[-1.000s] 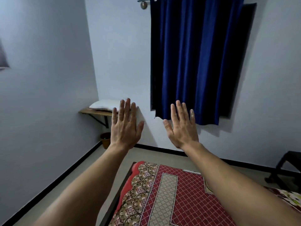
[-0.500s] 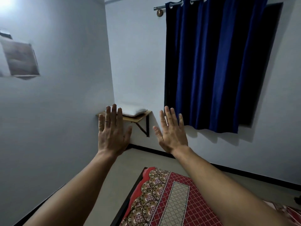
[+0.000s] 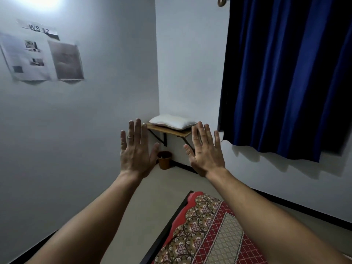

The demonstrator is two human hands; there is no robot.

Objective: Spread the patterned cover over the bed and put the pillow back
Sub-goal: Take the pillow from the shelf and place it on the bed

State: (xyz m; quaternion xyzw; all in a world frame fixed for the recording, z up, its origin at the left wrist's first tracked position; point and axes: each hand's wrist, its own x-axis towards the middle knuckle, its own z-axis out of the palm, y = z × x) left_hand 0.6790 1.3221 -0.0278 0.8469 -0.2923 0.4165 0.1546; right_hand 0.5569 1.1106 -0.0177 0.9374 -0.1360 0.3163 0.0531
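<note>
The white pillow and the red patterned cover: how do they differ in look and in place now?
The white pillow is plain and puffy; the red patterned cover is flat, with floral and grid motifs. The pillow lies on the wooden wall shelf in the corner; the cover lies on the bed at the bottom. Neither is touched by the raised, open left hand or right hand.

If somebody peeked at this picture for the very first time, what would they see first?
Two bare hands, the left hand and the right hand, are held up open in the middle with fingers spread, holding nothing. To the right hangs a big dark blue curtain. Between the hands, in the far corner, a white pillow lies on a small wooden shelf, and the red patterned cover lies on the bed at the bottom.
</note>
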